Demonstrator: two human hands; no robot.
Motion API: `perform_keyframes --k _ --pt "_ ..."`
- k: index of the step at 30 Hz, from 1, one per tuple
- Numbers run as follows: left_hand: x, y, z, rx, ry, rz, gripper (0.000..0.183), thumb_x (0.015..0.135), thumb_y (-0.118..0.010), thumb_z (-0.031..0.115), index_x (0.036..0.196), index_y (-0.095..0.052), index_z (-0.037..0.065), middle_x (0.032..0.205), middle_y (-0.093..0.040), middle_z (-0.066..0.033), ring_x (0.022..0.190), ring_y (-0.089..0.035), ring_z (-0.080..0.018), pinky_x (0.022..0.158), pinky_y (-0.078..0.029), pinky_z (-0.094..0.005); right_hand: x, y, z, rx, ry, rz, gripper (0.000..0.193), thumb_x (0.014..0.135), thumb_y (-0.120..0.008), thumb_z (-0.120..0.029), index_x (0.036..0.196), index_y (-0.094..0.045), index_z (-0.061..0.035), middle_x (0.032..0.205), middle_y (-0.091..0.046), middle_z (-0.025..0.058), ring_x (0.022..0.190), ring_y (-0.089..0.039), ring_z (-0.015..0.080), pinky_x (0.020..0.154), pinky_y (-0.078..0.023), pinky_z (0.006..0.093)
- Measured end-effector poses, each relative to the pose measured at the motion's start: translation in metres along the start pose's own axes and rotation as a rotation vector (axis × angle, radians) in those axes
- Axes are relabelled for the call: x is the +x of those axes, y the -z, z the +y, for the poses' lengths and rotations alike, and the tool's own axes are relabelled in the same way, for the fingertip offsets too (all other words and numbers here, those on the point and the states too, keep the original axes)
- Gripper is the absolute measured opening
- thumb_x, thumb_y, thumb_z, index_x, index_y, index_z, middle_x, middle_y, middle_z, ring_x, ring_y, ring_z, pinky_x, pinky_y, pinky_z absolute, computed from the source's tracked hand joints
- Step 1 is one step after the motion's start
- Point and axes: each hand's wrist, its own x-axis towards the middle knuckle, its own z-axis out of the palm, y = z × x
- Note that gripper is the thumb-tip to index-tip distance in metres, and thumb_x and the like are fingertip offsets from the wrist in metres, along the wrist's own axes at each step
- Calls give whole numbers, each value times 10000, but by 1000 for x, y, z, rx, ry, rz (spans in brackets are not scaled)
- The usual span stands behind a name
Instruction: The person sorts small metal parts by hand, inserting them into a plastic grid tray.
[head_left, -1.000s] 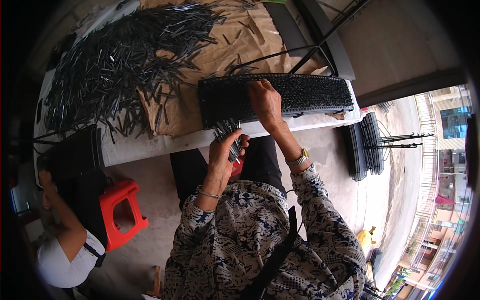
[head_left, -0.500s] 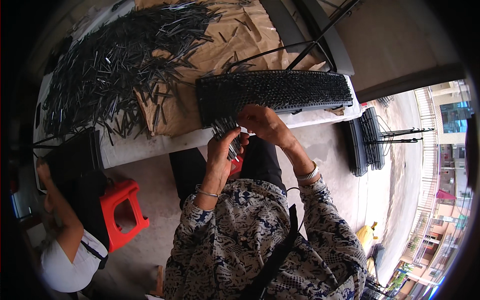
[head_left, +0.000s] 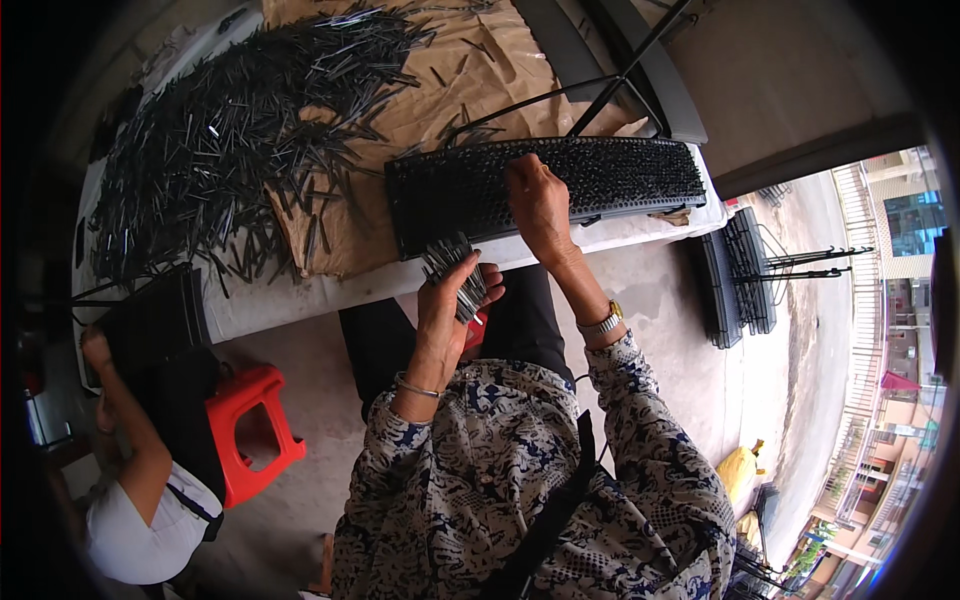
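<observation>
A bundle of thin dark strips lies in my left hand, the thumb pressed across it, just off the table's front edge. Over the long black perforated panel, my right hand is closed with its fingertips down at the holes. Whatever the right fingers pinch is too small to make out. Rows of short dark pieces stand in the panel's holes, densest along its right part. Thin black rods rise behind the panel.
Loose black strips are heaped on brown paper over the table's left side. A co-worker sits at the left beside a red stool. Stacked black panels with rods stand on the floor at right.
My right hand has moved away from the bundle, up and to the right onto the perforated panel. The left hand stays nearly in place, still holding the strips.
</observation>
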Motion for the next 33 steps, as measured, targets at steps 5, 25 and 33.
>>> perform_keyframes --k 5,25,33 --pt "1 4 0 65 -16 -6 165 847 -663 162 950 -632 36 812 -674 -105 679 -648 -168 587 -531 -288 -4 -8 2 -105 -2 -62 63 851 -603 -122 874 -584 -67 803 -603 128 705 -622 316 600 -496 385" --pt "-3 -2 -5 186 -67 -20 229 825 -667 127 1007 -630 -7 852 -690 -115 686 -671 -183 529 -508 -262 -35 39 -21 511 -327 -771 132 880 -596 -94 954 -616 12 800 -641 64 735 -592 117 645 -476 264" --pt "0 -1 2 253 -96 -21 218 823 -673 154 977 -646 2 840 -695 -105 654 -654 -163 503 -474 -249 -32 40 -29 532 -356 -698 142 856 -606 -97 931 -622 22 763 -642 91 682 -609 140 613 -485 278"
